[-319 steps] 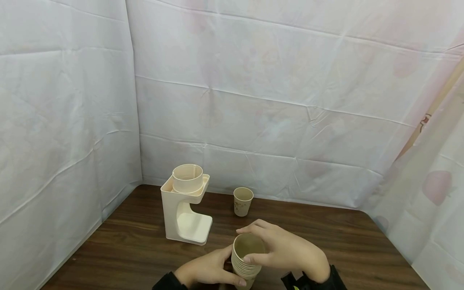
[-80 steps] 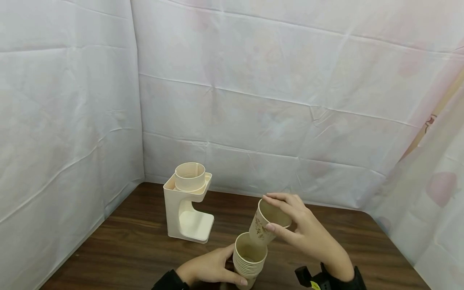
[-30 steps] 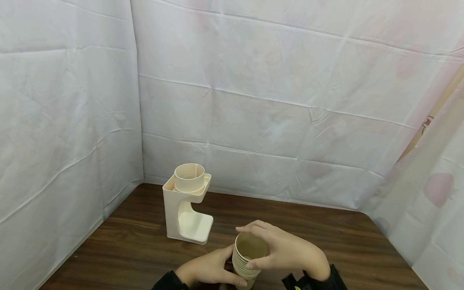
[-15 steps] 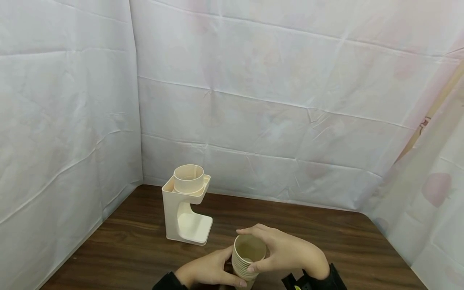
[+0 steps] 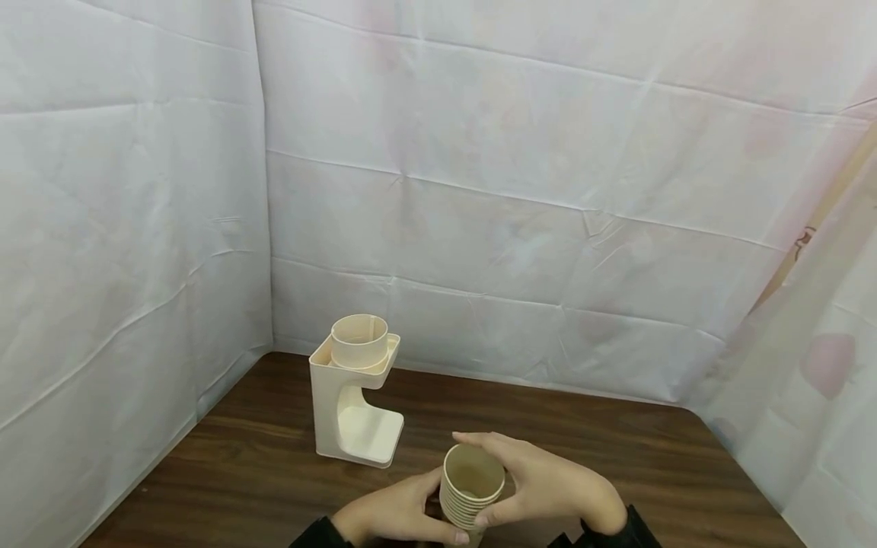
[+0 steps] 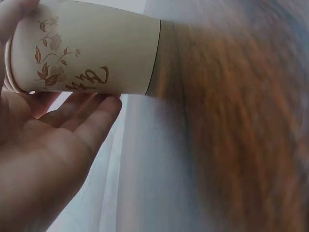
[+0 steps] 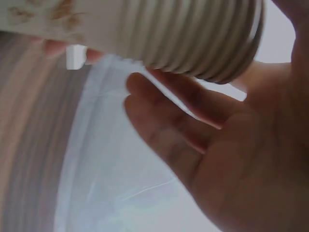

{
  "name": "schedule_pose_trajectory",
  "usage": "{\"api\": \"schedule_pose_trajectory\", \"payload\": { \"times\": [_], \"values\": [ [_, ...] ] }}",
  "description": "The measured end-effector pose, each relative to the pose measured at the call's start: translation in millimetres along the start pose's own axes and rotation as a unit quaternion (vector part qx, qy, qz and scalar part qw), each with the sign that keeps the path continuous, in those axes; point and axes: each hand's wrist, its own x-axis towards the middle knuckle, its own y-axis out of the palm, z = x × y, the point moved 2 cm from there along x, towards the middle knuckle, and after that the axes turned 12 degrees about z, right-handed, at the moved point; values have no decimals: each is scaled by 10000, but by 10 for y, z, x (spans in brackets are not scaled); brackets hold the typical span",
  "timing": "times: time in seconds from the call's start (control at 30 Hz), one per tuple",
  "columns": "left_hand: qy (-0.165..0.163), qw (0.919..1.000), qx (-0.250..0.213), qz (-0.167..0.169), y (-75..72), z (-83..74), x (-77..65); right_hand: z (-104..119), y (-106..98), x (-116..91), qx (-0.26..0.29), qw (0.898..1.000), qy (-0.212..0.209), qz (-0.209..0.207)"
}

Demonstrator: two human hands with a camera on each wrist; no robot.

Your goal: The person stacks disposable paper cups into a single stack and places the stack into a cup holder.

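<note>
A stack of beige paper cups stands low in the head view, its open mouth facing up. My left hand holds the lower part, thumb in front. In the left wrist view, brown flowers and lettering mark the bottom paper cup, and the left fingers run beneath it. My right hand spans the top of the stack, thumb on the near side and fingers behind the rim. Several stacked rims show in the right wrist view, where some right fingers extend apart from the cups.
A cream cup-holder stand with a round tube on top is behind and left of the hands. Dark wooden table spreads around. White curtains enclose the back and sides.
Earlier a single paper cup stood at the back; later my right hand held a paper cup tilted over the stack. That cup now sits in the stack. Lately the right thumb has slipped slightly lower.
</note>
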Motion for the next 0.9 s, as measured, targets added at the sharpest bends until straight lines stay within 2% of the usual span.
{"api": "schedule_pose_trajectory", "payload": {
  "times": [0.17,0.23,0.37,0.53,0.77,0.9],
  "values": [
    [-93,9981,564,-233,-60,-16,-16,-93,82,-68,50,9996,228,-166],
    [-96,9976,633,-265,-73,-20,-31,-131,129,-95,93,9994,222,-265],
    [-114,9973,638,-331,-91,-24,-58,-202,232,-118,379,9983,38,-434],
    [-244,9967,647,-416,-110,-15,-68,-270,336,-143,769,9960,76,-441],
    [-233,9964,627,-527,-108,-9,-71,-329,431,-158,526,9977,190,-371],
    [-178,9959,658,-600,-103,-20,-66,-339,461,-160,617,9973,219,-337]
  ]
}}
